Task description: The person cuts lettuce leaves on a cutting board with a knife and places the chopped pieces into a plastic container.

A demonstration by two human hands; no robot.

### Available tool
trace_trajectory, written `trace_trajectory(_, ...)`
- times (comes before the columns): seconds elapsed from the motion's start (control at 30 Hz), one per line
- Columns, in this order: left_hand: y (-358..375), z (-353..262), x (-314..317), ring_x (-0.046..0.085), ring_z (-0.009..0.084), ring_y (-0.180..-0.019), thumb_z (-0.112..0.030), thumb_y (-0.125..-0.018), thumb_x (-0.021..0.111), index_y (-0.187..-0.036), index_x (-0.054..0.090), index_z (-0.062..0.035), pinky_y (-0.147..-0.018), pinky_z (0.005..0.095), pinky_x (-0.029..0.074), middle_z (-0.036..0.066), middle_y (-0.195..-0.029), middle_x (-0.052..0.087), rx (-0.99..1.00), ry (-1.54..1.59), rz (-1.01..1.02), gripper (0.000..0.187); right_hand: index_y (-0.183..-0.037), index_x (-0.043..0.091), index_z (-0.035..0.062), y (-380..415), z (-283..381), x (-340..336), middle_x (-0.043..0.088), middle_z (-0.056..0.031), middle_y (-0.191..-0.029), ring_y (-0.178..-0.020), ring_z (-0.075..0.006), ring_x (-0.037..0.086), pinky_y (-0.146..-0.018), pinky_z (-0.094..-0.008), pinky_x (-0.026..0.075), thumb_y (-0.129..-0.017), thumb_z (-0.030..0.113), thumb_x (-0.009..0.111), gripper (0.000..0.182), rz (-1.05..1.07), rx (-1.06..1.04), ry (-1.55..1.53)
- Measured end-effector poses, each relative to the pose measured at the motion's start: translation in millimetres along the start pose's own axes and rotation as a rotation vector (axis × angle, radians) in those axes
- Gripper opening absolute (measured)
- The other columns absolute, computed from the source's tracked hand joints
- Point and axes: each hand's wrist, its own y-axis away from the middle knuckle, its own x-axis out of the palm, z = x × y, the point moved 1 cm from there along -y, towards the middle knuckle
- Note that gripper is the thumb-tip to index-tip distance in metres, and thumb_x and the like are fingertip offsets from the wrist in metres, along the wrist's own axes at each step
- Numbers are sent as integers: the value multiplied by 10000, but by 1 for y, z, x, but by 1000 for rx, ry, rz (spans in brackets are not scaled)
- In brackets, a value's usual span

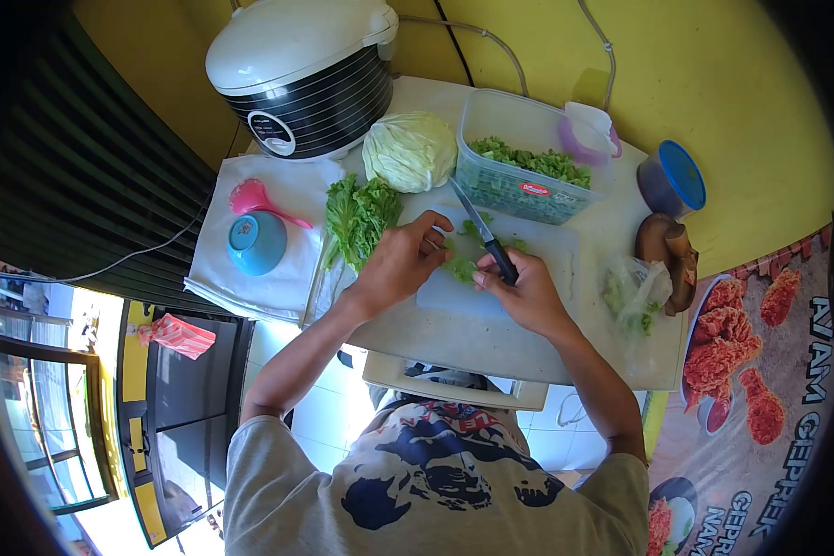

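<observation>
My right hand (525, 287) is closed on a knife (484, 230) with a black handle, its blade pointing up and to the left. Its fingertips also touch a green leaf piece (461, 269). My left hand (403, 259) has curled fingers at the left side of this leaf, pinching what looks like its edge. Below both hands lies a pale cutting board (551, 255) with small leaf bits on it. Leafy lettuce (361, 218) rests just left of my left hand, and a cabbage (410, 151) stands behind. A clear container (528, 190) holds cut greens.
A rice cooker (306, 83) stands at the back left. On a white cloth (283, 185) are a pink ladle (255, 197) and an upturned blue bowl (257, 243). To the right are a blue-lidded tub (672, 179), a plastic bag with greens (635, 292) and a brown object (663, 250).
</observation>
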Motion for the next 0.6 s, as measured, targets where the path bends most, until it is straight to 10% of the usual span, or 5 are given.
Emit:
trace_trajectory(0.23, 1, 8, 7, 730, 290, -850, -47, -922, 756, -1212, 646, -8, -732, 387, 587, 154, -1044, 706, 325, -363, -105, 313, -1085, 653, -30, 8, 37, 2, 673, -178, -758, -616, -257, 649, -591, -375, 503, -968, 109, 726, 195, -40, -7, 415)
trace_trajectory(0.37, 7, 0, 3, 725, 304, -901, -42, -921, 748, -1222, 652, -16, -766, 409, 595, 159, -1080, 686, 192, -247, -136, 317, -1203, 630, -24, 27, 39, -5, 680, -177, -790, -607, -309, 648, -588, -395, 508, -997, 105, 664, 245, -100, -91, 395)
trace_trajectory(0.6, 36, 5, 6, 695, 317, -987, -66, -896, 773, -1168, 717, -31, -836, 423, 598, 131, -1131, 671, 441, -461, -187, 280, -1506, 538, 110, 69, 25, -13, 682, -133, -850, -580, -288, 648, -566, -426, 549, -991, 74, 629, 524, -18, -278, 643)
